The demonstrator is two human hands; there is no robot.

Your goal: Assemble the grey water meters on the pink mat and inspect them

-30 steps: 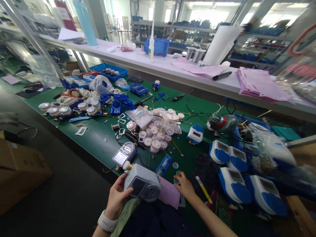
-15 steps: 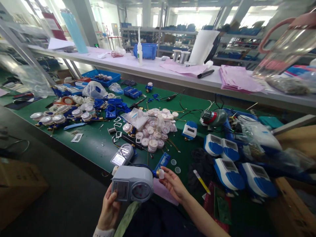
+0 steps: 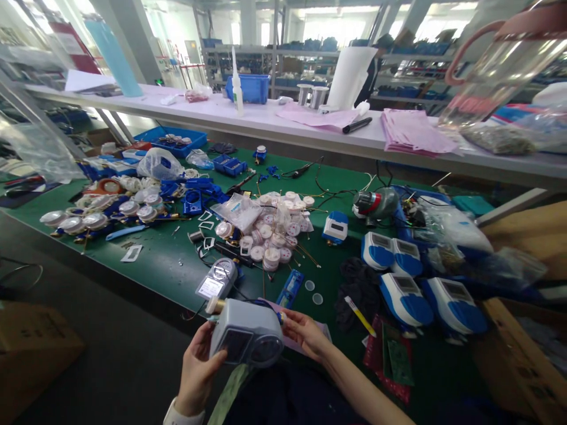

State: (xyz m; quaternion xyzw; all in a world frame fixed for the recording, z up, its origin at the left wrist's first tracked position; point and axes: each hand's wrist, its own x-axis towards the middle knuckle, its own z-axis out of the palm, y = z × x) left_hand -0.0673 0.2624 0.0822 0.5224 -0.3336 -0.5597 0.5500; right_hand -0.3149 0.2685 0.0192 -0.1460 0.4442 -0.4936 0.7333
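A grey water meter [image 3: 246, 337] with a display and a round dial is held above my lap at the near edge of the green table [image 3: 168, 265]. My left hand [image 3: 197, 372] grips its left end, thumb on the front face. My right hand [image 3: 305, 334] is curled around its right end, fingers at the blue and brass fitting there. A second grey meter [image 3: 217, 278] lies on the table just beyond.
A heap of white dial discs [image 3: 277, 227] and clear bags sits mid-table. Several blue-and-white meters [image 3: 405, 274] lie at the right, beside a black cloth [image 3: 358, 286] and a yellow pen [image 3: 359, 316]. A white shelf [image 3: 283, 121] runs behind. A cardboard box [image 3: 31, 348] stands on the floor at the left.
The meter has tilted and dropped slightly toward my lap. My right hand has closed in on its right end, and the small white cap seen between its fingers earlier no longer shows.
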